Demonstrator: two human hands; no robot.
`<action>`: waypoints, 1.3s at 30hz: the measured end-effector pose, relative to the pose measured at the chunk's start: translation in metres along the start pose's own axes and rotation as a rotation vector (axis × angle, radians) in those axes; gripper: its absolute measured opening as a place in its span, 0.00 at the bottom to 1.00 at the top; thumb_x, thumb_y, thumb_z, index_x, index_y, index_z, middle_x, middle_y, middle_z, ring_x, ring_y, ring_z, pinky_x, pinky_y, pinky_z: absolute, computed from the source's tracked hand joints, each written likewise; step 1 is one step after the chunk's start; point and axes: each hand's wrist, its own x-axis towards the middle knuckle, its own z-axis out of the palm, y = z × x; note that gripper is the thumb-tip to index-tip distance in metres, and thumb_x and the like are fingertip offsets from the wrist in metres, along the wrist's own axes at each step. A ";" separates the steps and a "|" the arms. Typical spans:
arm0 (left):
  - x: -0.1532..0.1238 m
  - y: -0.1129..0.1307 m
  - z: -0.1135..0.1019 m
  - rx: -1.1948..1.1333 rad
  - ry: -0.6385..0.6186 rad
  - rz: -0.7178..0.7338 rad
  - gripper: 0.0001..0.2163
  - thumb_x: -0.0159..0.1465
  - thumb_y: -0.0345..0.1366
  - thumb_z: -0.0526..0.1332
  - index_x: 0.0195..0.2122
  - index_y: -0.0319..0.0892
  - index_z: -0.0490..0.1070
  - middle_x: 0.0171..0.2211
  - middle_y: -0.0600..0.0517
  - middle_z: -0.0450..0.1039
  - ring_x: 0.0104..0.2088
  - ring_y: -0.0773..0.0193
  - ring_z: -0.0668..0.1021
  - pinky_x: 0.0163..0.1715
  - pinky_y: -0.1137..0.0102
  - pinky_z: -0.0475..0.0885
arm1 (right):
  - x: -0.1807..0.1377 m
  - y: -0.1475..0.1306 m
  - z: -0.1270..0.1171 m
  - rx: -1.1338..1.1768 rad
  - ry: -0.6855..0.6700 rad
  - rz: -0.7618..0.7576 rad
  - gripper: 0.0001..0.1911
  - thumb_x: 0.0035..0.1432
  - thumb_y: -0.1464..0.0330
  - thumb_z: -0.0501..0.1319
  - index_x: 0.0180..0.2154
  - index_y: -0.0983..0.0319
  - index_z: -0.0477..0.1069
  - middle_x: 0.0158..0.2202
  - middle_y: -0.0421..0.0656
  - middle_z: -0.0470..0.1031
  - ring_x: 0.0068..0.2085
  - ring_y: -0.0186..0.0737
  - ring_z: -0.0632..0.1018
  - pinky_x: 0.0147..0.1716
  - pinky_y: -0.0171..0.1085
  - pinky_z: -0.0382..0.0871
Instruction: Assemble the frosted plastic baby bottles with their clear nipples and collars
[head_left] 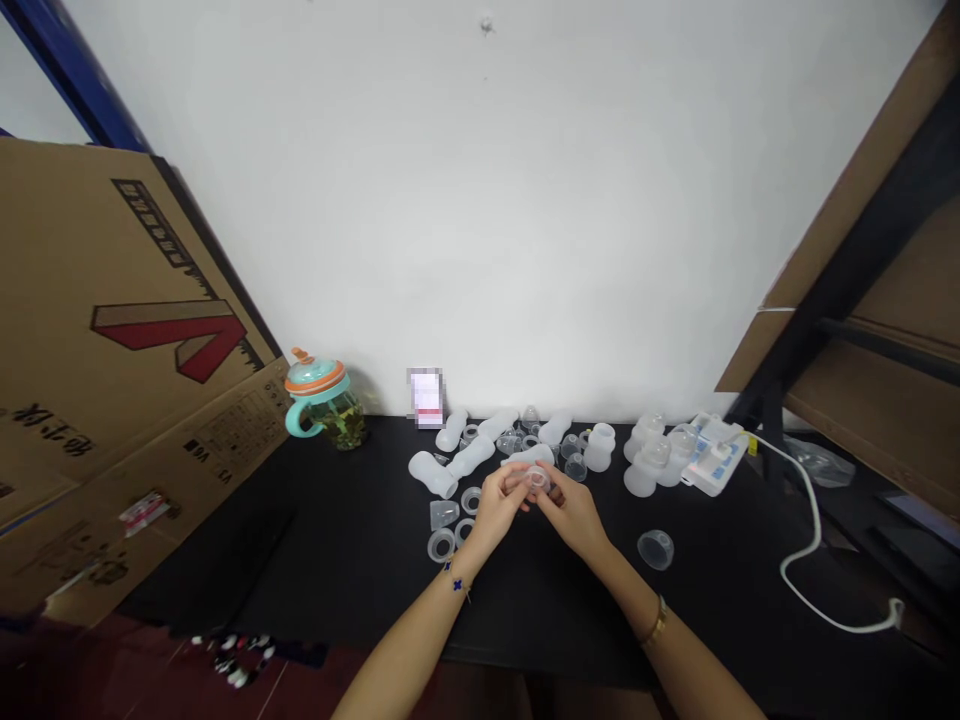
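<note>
Together at the centre of it all, the left hand (pixel 504 490) and the right hand (pixel 571 502) pinched one translucent ring (pixel 537 479) between them, well left of the power strip (pixel 714 462)! The opening faced up toward the person, its axis running roughly at the head camera; round as it was, the ring showed no long axis across its face. And the look of it: pale, cloudy, a rim around a small central hole, much of the edge buried under fingertips, finer detail too small to tell.

Crowding in right behind the fingers, left of the strip, lay a partly covered white bottle (pixel 531 456). Farther left of the strip, loose rings (pixel 441 545) and scattered bottles (pixel 431 473)! Upright capped bottles (pixel 642 474) stood just left of it; a clear dome (pixel 655 549) lay nearer the person than the strip. Off to its right curved a white cable (pixel 814 520); far left, a teal-handled mug (pixel 330 408).
</note>
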 end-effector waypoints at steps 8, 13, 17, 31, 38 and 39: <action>0.001 -0.002 0.000 0.040 -0.002 0.032 0.19 0.59 0.48 0.68 0.42 0.37 0.75 0.26 0.50 0.77 0.24 0.65 0.77 0.22 0.74 0.70 | -0.001 -0.005 -0.003 0.011 0.005 -0.011 0.19 0.63 0.63 0.56 0.53 0.60 0.73 0.23 0.38 0.75 0.24 0.38 0.75 0.25 0.32 0.66; 0.000 -0.002 0.000 0.055 0.002 0.045 0.18 0.59 0.48 0.67 0.42 0.37 0.74 0.24 0.52 0.75 0.23 0.65 0.76 0.22 0.74 0.70 | -0.002 -0.006 -0.003 -0.040 0.013 -0.052 0.19 0.65 0.64 0.54 0.54 0.61 0.71 0.23 0.38 0.73 0.24 0.38 0.75 0.25 0.32 0.65; 0.000 -0.001 0.000 0.045 -0.005 0.062 0.18 0.60 0.48 0.67 0.41 0.38 0.73 0.23 0.53 0.74 0.22 0.66 0.75 0.22 0.74 0.70 | -0.004 -0.006 -0.001 -0.057 0.028 -0.072 0.18 0.67 0.62 0.52 0.52 0.62 0.71 0.25 0.39 0.74 0.24 0.38 0.75 0.25 0.32 0.65; -0.005 -0.003 0.005 0.110 -0.015 0.135 0.15 0.64 0.47 0.64 0.39 0.39 0.71 0.26 0.52 0.75 0.21 0.70 0.73 0.23 0.75 0.69 | -0.004 -0.006 -0.003 -0.100 0.034 -0.094 0.18 0.69 0.62 0.48 0.48 0.63 0.72 0.27 0.42 0.76 0.26 0.39 0.76 0.27 0.33 0.63; -0.004 -0.005 0.004 0.120 -0.023 0.133 0.16 0.64 0.48 0.63 0.42 0.38 0.71 0.28 0.51 0.76 0.21 0.70 0.73 0.22 0.76 0.69 | -0.002 -0.006 -0.002 -0.066 0.015 -0.074 0.16 0.68 0.63 0.50 0.49 0.62 0.72 0.26 0.40 0.74 0.25 0.38 0.75 0.26 0.32 0.63; -0.004 -0.006 0.003 0.125 -0.024 0.134 0.16 0.64 0.48 0.63 0.43 0.38 0.71 0.28 0.51 0.75 0.21 0.70 0.73 0.22 0.76 0.69 | -0.002 -0.006 -0.002 -0.066 0.013 -0.073 0.16 0.67 0.63 0.51 0.49 0.62 0.72 0.26 0.40 0.74 0.25 0.38 0.75 0.26 0.32 0.63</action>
